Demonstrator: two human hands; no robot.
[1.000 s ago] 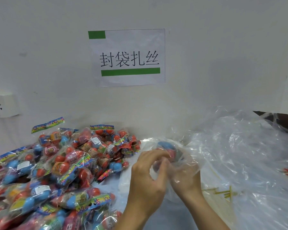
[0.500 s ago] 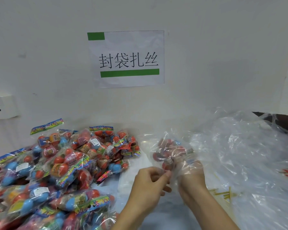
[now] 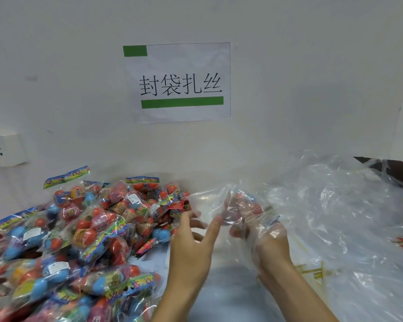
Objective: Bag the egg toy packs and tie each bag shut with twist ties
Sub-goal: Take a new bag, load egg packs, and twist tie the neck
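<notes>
At the bench, my right hand (image 3: pixel 269 240) grips a clear bag (image 3: pixel 233 205) with an egg toy pack (image 3: pixel 244 204) inside, held up just in front of the white wall (image 3: pixel 312 77); my left hand (image 3: pixel 191 238) is beside it, fingers spread and loose, one fingertip touching the bag's plastic. A heap of egg toy packs (image 3: pixel 79 233) crowds the left side and runs off the left and bottom edges, leaving a narrow strip of pale bench (image 3: pixel 228 296) between my forearms. Crumpled clear plastic bags (image 3: pixel 347 217) fill the right and partly veil the yellow twist ties (image 3: pixel 312 273) lying beneath. My right fingers are blurred behind film, so their exact hold is hard to read. A paper sign (image 3: pixel 179 82) with green bars hangs on the wall; a wall socket (image 3: pixel 2 148) is cut by the left edge.
</notes>
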